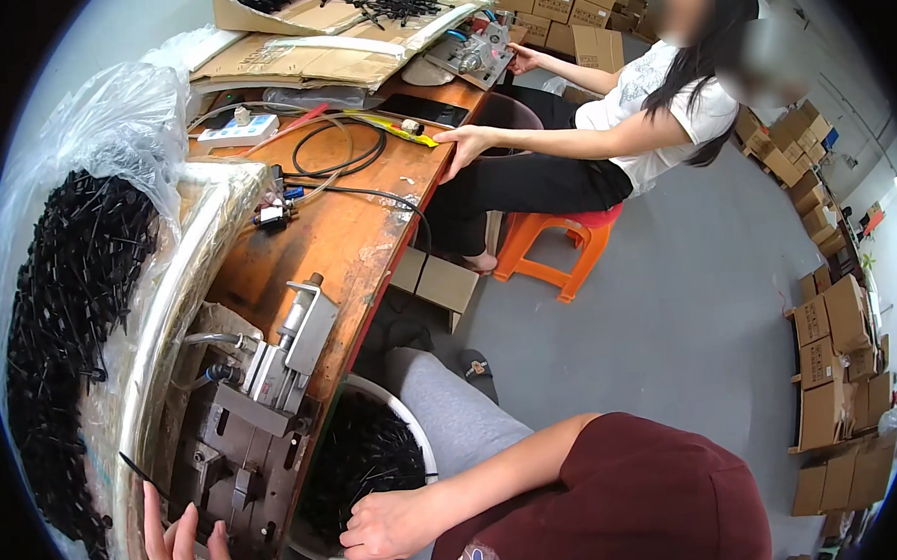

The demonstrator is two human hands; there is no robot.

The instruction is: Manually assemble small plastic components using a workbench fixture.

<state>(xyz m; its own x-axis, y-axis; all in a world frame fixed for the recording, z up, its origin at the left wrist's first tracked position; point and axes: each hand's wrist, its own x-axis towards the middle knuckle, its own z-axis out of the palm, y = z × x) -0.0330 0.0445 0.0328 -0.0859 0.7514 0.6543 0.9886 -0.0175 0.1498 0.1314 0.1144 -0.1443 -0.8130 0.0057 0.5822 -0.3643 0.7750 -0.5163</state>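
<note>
My left hand is at the lower left, beside the metal fixture on the bench. A thin black strip, which looks like a cable tie, sticks out past its fingertips; the fingers seem to pinch it. My right hand is over the near rim of a white bucket by my leg. Its fingers are curled closed, and whatever they hold is hidden. Many black cable ties fill the bucket. Clamped along the fixture is a small pneumatic cylinder with air hoses.
A plastic-lined tray heaped with black ties runs along the left. Hoses and cables, a white power strip and a phone lie on the wooden bench. Another person sits on an orange stool farther along. Cartons line the right.
</note>
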